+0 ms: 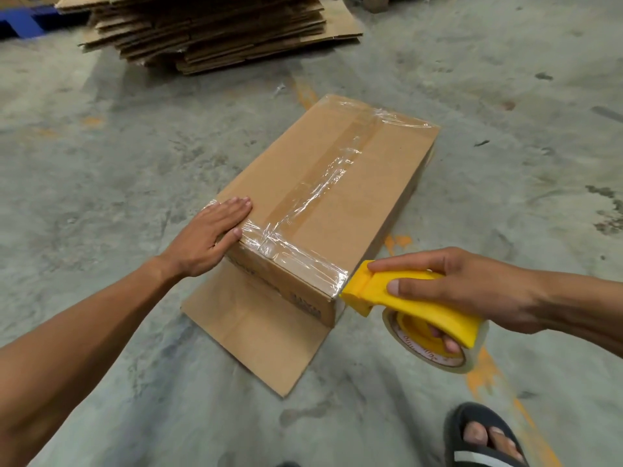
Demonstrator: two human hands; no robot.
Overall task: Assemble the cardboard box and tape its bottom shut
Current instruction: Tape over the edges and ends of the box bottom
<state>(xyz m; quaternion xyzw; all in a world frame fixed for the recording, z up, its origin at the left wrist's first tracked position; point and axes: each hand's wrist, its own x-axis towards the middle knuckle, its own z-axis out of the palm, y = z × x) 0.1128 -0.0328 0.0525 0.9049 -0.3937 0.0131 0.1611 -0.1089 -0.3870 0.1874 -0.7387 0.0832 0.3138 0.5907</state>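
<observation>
A brown cardboard box (354, 183) lies upside down on the concrete floor, its bottom facing up. Clear tape (323, 187) runs along the middle seam, and more tape crosses the near and far edges. One loose flap (259, 332) lies flat on the floor toward me. My left hand (215, 234) rests flat, fingers together, on the box's near left corner. My right hand (451, 288) grips a yellow tape dispenser (404, 298) holding a clear tape roll (424, 352). The dispenser's front end touches the box's near right corner, where the cross strip ends.
A stack of flattened cardboard boxes (215, 28) lies on the floor at the back. A blue object (20, 21) sits at the far left. My foot in a dark sandal (485, 436) stands at the bottom right. Orange paint marks the floor.
</observation>
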